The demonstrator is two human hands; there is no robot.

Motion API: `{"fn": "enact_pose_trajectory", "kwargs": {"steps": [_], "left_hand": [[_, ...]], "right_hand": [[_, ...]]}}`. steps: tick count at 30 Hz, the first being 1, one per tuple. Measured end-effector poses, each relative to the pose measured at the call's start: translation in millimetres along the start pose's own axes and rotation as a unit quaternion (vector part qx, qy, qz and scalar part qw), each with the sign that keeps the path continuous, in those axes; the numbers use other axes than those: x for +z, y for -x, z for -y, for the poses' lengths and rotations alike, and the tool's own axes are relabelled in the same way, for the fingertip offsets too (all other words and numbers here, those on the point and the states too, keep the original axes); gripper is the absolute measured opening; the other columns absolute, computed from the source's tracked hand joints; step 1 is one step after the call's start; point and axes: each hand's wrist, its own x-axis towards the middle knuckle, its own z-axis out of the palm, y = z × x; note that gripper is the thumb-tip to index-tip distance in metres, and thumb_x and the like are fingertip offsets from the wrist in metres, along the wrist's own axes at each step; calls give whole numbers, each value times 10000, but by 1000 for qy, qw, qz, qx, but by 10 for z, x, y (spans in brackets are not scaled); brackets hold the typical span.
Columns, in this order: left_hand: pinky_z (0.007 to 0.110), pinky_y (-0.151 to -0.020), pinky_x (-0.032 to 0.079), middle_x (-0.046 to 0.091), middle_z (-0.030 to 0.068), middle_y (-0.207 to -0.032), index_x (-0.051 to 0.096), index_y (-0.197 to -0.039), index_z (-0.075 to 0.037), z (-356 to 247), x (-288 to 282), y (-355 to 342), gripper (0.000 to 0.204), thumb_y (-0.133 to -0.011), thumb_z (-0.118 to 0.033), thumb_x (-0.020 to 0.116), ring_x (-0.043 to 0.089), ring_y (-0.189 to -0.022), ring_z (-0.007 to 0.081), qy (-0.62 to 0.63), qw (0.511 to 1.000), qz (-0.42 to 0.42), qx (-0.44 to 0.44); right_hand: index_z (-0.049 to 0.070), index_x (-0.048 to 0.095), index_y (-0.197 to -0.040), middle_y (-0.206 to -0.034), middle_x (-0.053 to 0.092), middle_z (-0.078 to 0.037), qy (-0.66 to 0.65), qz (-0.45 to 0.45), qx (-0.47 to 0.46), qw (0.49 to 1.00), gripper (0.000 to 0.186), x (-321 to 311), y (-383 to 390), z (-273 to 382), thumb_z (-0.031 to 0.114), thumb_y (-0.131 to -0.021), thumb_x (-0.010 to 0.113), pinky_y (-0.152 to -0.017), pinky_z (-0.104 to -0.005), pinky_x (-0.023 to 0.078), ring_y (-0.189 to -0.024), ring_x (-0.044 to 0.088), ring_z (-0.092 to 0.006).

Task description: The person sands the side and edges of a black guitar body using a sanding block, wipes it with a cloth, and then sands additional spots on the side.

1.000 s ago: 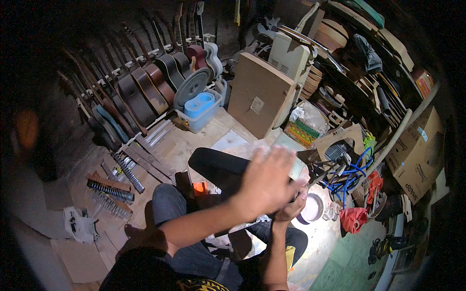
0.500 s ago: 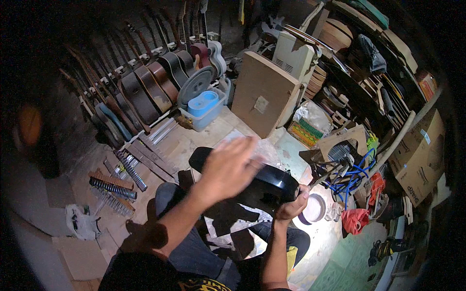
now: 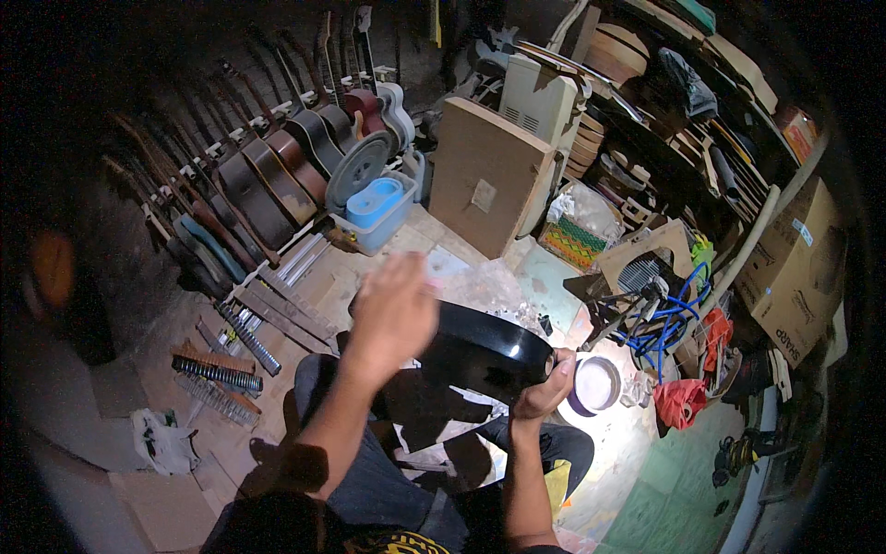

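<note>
A glossy black guitar body lies on its side across my lap, its curved side turned up and catching light. At its right end my right hand is closed around the edge, thumb on top. My left hand is over the left end of the body and covers part of it. Motion smears its fingers; a small pinkish patch shows beside them, and I cannot make out whether it is something held. A round tub with pale contents stands on the floor just right of my right hand.
A row of guitars leans on a rack at the back left. Beside it are a clear bin and a large cardboard panel. Clamp-like bars lie at left. Blue hose, red cloth and cartons crowd the right.
My left hand has swept leftward along the guitar body, baring more of its upturned side. My right hand keeps its grip at the right end. The whole view has shifted slightly.
</note>
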Motion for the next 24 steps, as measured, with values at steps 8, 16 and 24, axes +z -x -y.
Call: {"fn": "enact_pose_trajectory", "kwargs": {"steps": [8,16,24], "left_hand": [[538,-1128,364,607,168,-1387,617,-1306,-18,-1061,165,268,476,-976,-354,549,547,-1305,353,79,944,-12,319],[522,-1142,364,606,175,-1405,604,-1370,-24,-44,52,94,461,-1069,-314,408,548,-1327,368,82,991,-38,101],[382,-1172,329,601,205,-1409,587,-1368,67,643,281,150,557,-1088,-361,364,523,-1363,291,448,879,-100,-129]], "right_hand": [[19,513,-817,-777,515,-55,-55,-106,-14,993,576,252,199,-438,516,-1032,315,-675,-347,404,-722,482,-182],[25,516,-823,-785,499,-43,-80,-10,14,997,530,-132,-28,-206,457,-1041,301,-731,-319,398,-745,466,-168],[38,495,-823,-784,498,-52,-141,-35,51,988,442,-79,36,-226,384,-1030,314,-728,-309,390,-748,459,-170]]}}
